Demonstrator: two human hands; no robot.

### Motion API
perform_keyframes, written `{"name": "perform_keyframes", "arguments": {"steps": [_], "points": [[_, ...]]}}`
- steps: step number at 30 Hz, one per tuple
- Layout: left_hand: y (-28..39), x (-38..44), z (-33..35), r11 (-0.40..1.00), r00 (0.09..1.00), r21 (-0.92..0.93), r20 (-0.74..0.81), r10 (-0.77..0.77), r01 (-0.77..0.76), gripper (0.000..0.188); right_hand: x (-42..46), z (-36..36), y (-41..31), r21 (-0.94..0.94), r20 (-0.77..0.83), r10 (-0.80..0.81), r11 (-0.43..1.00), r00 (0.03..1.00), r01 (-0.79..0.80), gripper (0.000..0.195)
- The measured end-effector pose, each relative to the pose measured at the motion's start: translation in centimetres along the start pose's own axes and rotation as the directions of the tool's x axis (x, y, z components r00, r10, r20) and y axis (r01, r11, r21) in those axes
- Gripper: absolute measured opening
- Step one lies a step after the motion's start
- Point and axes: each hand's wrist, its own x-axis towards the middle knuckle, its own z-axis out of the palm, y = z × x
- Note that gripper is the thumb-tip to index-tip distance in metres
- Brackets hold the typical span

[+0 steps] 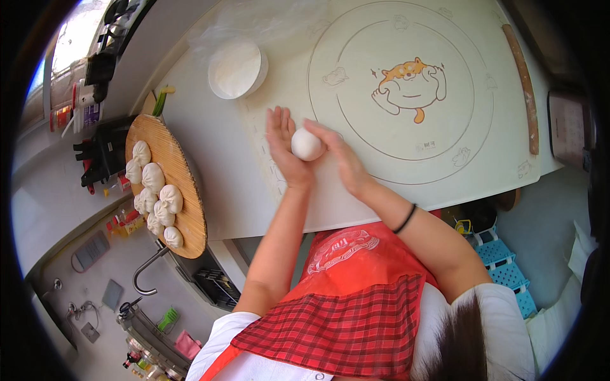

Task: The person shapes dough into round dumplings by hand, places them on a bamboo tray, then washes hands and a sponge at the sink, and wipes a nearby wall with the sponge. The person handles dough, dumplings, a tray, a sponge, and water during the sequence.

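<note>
A smooth white dough ball [306,144] sits between my two palms, above the near left edge of a pale pastry mat [381,164]. My left hand [289,151] lies palm up under and beside it, fingers extended. Against the ball's other side rests my right hand [344,155], cupped and slightly blurred. Beyond my left hand stands a white bowl [263,71] of white powder, probably flour. The mat carries printed circles and a cartoon animal.
A round wooden board [188,209] with several pleated buns [153,177] is at the left, beside a sink with a curved faucet [138,276]. A rolling pin [523,90] lies along the mat's right edge. Clear plastic film [267,21] is behind the bowl.
</note>
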Motion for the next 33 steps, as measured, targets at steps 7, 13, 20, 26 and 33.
{"name": "perform_keyframes", "arguments": {"steps": [7, 13, 20, 26, 33], "points": [[5.3, -1.0, -3.1, 0.59, 0.888, 0.673, 0.413, 0.202, -0.447, 0.047, 2.7, -10.7, -9.3, -0.291, -0.339, -0.106, 0.957, 0.935, 0.003, 0.049], [7.9, -1.6, 1.0, -0.136, 0.784, 0.785, 0.556, -0.276, -0.604, 0.053, 3.2, -19.5, -12.0, -0.868, -0.274, -0.382, 0.493, 0.883, -0.056, 0.019], [4.9, -1.4, 0.2, 0.024, 0.837, 0.863, 0.496, -0.231, -0.505, 0.046, -0.1, -23.3, -10.1, -0.987, -0.058, -0.552, 0.156, 0.832, 0.035, 0.015], [4.8, -1.6, 2.3, -0.066, 0.863, 0.887, 0.424, -0.275, -0.457, 0.048, -0.6, -23.7, -10.2, -0.972, -0.126, -0.564, 0.234, 0.816, 0.011, 0.016], [6.6, 0.4, 0.4, -0.079, 0.721, 0.739, 0.619, -0.313, -0.669, 0.067, -0.1, -24.7, -9.9, -0.953, -0.162, -0.606, 0.301, 0.778, 0.036, 0.015]]}}
